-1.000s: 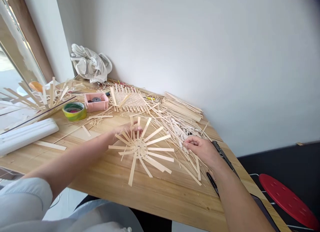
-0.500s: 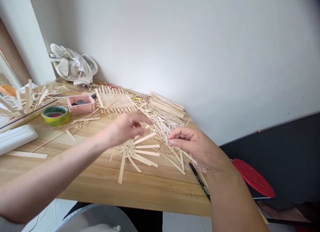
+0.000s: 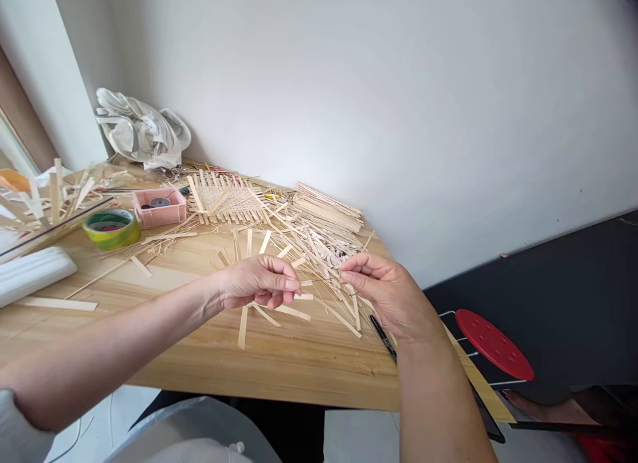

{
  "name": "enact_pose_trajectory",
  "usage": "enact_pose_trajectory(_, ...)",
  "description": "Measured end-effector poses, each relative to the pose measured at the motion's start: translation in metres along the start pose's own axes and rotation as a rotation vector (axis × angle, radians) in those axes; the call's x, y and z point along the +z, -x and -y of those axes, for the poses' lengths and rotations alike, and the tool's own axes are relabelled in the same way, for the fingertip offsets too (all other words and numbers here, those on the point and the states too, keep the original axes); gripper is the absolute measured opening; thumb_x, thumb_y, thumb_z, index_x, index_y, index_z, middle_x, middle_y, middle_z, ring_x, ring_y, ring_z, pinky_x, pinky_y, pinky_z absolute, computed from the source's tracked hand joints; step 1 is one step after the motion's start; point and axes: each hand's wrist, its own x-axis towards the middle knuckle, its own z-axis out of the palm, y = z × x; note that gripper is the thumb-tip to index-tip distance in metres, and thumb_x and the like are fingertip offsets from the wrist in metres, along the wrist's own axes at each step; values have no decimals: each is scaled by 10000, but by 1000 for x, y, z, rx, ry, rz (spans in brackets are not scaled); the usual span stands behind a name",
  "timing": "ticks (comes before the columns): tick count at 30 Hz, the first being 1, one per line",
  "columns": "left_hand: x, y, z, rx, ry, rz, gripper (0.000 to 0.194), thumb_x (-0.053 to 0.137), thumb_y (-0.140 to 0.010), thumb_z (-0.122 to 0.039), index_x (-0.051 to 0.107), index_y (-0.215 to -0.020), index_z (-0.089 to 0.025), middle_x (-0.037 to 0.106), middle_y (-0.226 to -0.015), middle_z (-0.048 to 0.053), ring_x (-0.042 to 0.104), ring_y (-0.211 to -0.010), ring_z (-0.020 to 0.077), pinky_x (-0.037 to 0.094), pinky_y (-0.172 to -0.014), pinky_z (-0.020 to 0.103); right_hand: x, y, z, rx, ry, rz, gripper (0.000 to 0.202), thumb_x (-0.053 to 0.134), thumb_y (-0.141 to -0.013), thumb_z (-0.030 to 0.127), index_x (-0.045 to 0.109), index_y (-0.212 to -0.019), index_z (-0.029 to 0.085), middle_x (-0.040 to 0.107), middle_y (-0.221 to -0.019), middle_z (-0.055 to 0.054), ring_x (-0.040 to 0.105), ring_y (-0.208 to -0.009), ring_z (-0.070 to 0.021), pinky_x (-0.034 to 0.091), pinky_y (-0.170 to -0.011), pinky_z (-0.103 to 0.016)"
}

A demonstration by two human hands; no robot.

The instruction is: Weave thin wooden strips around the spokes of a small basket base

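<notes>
Apart, the left hand (image 3: 264, 282) and right hand (image 3: 381, 285) pinch one strand (image 3: 321, 281); one pen (image 3: 383, 337), lettering illegible, lies at the right's six o'clock.

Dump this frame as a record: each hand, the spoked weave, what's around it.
left hand: pinching a thin strand
right hand: pinching the same strand
spoked weave: on table, partly hidden behind left hand
behind weave: woven sheet, strip bundle
left of weave: tape, pink box
right of weave: pen
beyond table's right edge: red stool
</notes>
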Motion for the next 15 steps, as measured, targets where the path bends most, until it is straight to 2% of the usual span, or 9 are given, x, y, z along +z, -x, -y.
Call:
enact_pose_trajectory(3, 3, 3, 1, 30, 29, 6, 239, 710, -597, -292, 565, -611, -103, 570, -504, -9, 437, -364, 22, 196, -325, 134, 2, 4, -3, 15, -36, 8, 190, 663, -619, 301, 580, -719, 163, 543, -667, 12, 454, -570, -74, 352, -521, -202)
enact_pose_trajectory(6, 7, 5, 1, 51, 10, 11, 255, 700, -605, -308, 542, -598, -107, 550, -487, -19, 405, -351, 16, 202, -329, 135, 3, 14, -4, 58, 28, 94, 179, 624, -662, 326, 602, -760, 177, 582, -711, -7, 497, -607, -102, 389, -542, -226)
enact_pose_trajectory(8, 11, 5, -1, 75, -68, 14, 243, 675, -635, -302, 530, -593, -112, 547, -493, -22, 380, -341, 12, 216, -333, 139, 7, 24, -2, 80, 118, 156, 222, 610, -681, 334, 629, -862, 207, 612, -917, -43, 544, -740, -143, 431, -631, -266)
enact_pose_trajectory(9, 13, 4, -2, 89, -127, 15, 228, 658, -652, -293, 528, -599, -115, 545, -497, -25, 371, -337, 11, 225, -335, 142, 10, 29, -1, 77, 129, 175, 277, 614, -682, 330, 625, -939, 229, 582, -1057, -52, 547, -839, -164, 439, -696, -286)
enact_pose_trajectory(10, 15, 4, -3, 102, -197, 22, 209, 640, -668, -283, 529, -607, -117, 541, -501, -28, 365, -336, 12, 237, -338, 144, 16, 35, 0, 63, 94, 181, 351, 621, -680, 322, 599, -1023, 253, 521, -1179, -50, 531, -933, -179, 435, -756, -298)
enact_pose_trajectory(12, 21, 4, -5, 134, -347, 36, 184, 606, -693, -264, 529, -609, -120, 523, -504, -35, 361, -344, 15, 263, -347, 148, 30, 45, 3, 40, -128, 204, 489, 621, -690, 302, 500, -1164, 274, 455, -1262, -55, 498, -1037, -189, 432, -791, -293)
enact_pose_trajectory(14, 26, 4, -8, 189, -488, 29, 178, 579, -707, -252, 525, -596, -123, 498, -503, -43, 365, -367, 20, 280, -360, 146, 46, 52, 5, 67, -385, 228, 515, 604, -710, 288, 449, -1201, 263, 497, -1204, -75, 539, -973, -172, 448, -694, -251)
enact_pose_trajectory(15, 28, 5, -9, 220, -556, 14, 176, 571, -711, -244, 527, -591, -123, 489, -502, -46, 367, -379, 20, 284, -368, 143, 51, 54, 6, 105, -463, 238, 490, 602, -712, 283, 458, -1180, 256, 548, -1116, -73, 574, -862, -147, 438, -609, -219)
